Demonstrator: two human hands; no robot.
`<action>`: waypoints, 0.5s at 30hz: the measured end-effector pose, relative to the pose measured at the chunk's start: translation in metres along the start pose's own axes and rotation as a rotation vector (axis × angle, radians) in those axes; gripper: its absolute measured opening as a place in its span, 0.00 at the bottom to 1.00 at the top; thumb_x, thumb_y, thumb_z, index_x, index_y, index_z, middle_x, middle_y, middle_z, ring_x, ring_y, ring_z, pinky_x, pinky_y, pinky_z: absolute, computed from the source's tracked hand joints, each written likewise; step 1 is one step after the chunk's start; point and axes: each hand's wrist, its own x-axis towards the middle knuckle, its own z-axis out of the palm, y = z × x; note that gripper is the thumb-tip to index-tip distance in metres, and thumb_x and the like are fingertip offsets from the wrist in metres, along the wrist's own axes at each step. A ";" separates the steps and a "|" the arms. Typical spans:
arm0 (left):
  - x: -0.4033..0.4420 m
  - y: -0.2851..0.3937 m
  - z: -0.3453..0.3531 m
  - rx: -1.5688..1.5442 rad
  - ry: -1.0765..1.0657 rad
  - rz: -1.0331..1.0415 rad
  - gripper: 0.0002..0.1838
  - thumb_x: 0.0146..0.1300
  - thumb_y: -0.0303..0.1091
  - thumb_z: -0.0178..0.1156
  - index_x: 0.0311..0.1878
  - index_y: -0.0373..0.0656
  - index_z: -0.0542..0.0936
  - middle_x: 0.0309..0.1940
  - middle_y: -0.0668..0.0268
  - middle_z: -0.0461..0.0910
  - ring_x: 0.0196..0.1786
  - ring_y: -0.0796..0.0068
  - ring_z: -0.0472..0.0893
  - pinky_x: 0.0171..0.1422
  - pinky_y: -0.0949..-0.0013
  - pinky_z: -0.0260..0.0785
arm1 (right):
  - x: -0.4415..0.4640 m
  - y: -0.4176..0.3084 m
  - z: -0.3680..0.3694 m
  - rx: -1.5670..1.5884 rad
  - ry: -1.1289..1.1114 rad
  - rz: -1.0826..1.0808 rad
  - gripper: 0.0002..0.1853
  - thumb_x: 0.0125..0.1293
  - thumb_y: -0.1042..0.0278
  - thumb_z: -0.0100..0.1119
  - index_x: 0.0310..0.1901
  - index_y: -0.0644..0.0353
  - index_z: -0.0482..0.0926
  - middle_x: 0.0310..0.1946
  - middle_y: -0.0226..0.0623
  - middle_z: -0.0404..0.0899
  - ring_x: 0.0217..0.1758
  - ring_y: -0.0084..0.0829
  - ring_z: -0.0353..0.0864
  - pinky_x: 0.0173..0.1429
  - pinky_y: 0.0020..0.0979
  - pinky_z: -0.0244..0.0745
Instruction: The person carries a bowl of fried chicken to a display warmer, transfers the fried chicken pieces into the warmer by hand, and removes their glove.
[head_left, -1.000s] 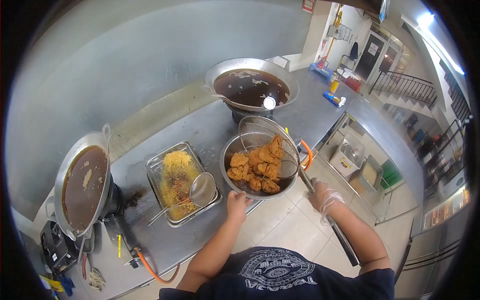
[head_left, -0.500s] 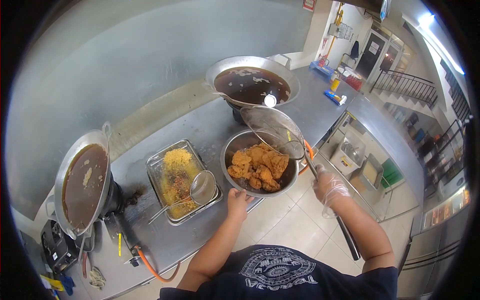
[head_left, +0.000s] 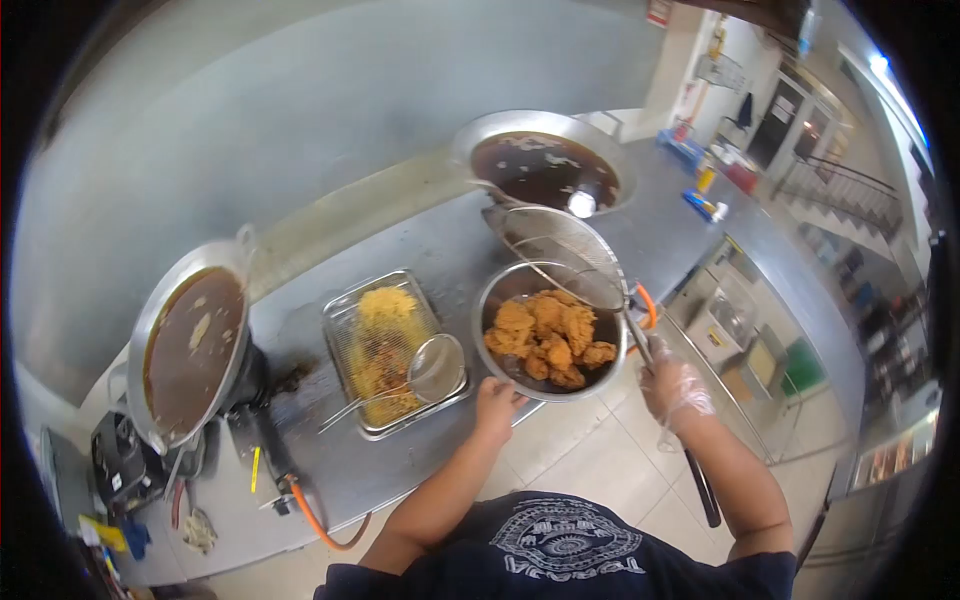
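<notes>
My left hand point(head_left: 497, 403) is closed on the near left rim of a steel mixing bowl point(head_left: 487, 365). Several pieces of golden-brown fried chicken point(head_left: 548, 335) lie in the bowl. In a clear plastic glove, my right hand point(head_left: 672, 385) grips the long handle of a wire-mesh skimmer point(head_left: 570, 245). Its round mesh looks bare and hangs tilted over the far side of the bowl, hiding part of the rim. Left of the bowl stands a steel tray with a mesh rack point(head_left: 355, 345), holding yellow crumbs point(head_left: 387, 302) and a small strainer point(head_left: 437, 370).
A wok of dark oil point(head_left: 545, 170) stands behind the bowl, and another wok point(head_left: 195, 340) is at the left on a burner. Orange gas hoses point(head_left: 320, 525) run near the steel table's front edge. Bottles and boxes point(head_left: 700, 190) stand at the far right end.
The camera view has turned, so the scene sits further right. The chicken pieces are spread differently in the bowl, with one nearer its right side. Both hands keep their grips.
</notes>
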 end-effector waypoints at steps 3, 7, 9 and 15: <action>-0.002 -0.001 0.002 0.008 0.008 0.015 0.05 0.77 0.27 0.54 0.48 0.36 0.71 0.47 0.58 0.78 0.50 0.63 0.85 0.54 0.62 0.85 | -0.002 -0.021 -0.005 0.169 0.020 -0.015 0.27 0.69 0.68 0.55 0.70 0.57 0.66 0.42 0.62 0.84 0.48 0.62 0.84 0.53 0.55 0.78; -0.008 -0.003 0.002 0.037 -0.006 0.037 0.08 0.77 0.27 0.55 0.52 0.35 0.70 0.49 0.57 0.77 0.53 0.63 0.85 0.58 0.64 0.85 | 0.017 -0.045 0.014 0.621 -0.074 -0.171 0.27 0.70 0.64 0.62 0.67 0.66 0.69 0.35 0.48 0.85 0.34 0.41 0.86 0.40 0.41 0.82; -0.018 0.001 0.001 0.029 -0.056 0.028 0.10 0.77 0.28 0.55 0.55 0.34 0.69 0.51 0.56 0.77 0.54 0.63 0.85 0.60 0.65 0.84 | 0.020 -0.078 0.012 0.832 -0.247 -0.097 0.22 0.71 0.64 0.63 0.61 0.66 0.71 0.29 0.36 0.78 0.24 0.26 0.77 0.28 0.32 0.75; -0.022 -0.024 -0.017 0.299 -0.260 0.095 0.17 0.77 0.32 0.56 0.65 0.42 0.68 0.61 0.56 0.76 0.58 0.65 0.83 0.58 0.62 0.80 | 0.054 -0.158 0.063 1.136 -0.631 -0.085 0.15 0.71 0.59 0.66 0.50 0.57 0.74 0.25 0.26 0.74 0.20 0.19 0.70 0.21 0.24 0.67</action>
